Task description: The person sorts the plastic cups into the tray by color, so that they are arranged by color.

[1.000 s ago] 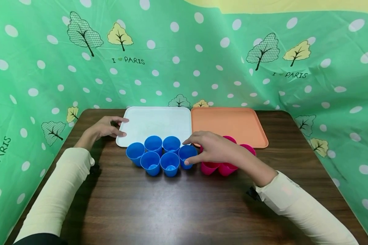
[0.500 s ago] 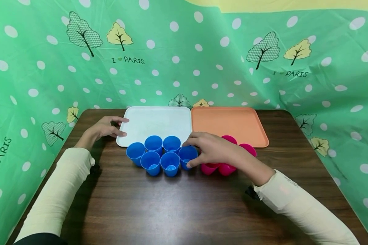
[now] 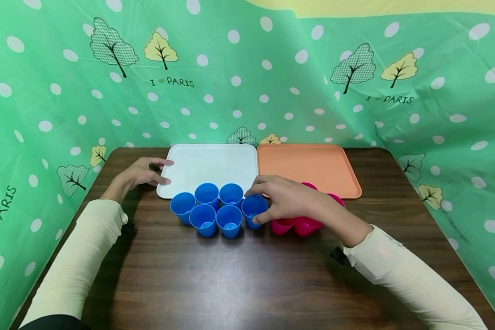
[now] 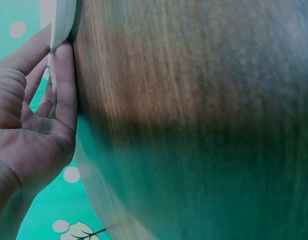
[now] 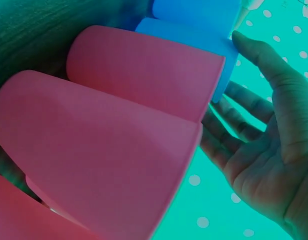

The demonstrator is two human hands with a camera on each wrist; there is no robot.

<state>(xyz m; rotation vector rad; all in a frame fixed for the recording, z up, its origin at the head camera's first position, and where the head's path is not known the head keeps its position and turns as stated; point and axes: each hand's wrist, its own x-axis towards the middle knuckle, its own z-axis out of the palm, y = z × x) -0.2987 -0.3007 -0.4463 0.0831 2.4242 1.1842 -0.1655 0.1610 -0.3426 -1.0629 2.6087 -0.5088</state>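
R hand [image 3: 286, 201] sits at the centre of the dark wood table [image 3: 239, 275], fingers and thumb curled round the rightmost blue cup [image 3: 253, 211], pinching its rim and side; cup stands upright on the table, not lifted. In the right wrist view the thumb [image 5: 259, 60] lies against that cup's blue rim [image 5: 194, 20]. The cup is the 3 o'clock end of a cluster of six blue cups [image 3: 206, 208], all upright, touching each other. Just at 3 o'clock of the hand stand pink cups [image 3: 305, 224], partly hidden under it. L hand [image 3: 142, 172] is at 9 o'clock of the white tray [image 3: 210, 162], fingers nearly straight, relaxed, fingertips touching the tray edge, gripping nothing; left wrist view shows the same [image 4: 39, 110]. Orange tray [image 3: 309, 165] lies at 3 o'clock of the white one, edges touching, both at 12 o'clock of the cups. Green dotted cloth [image 3: 247, 68] behind.
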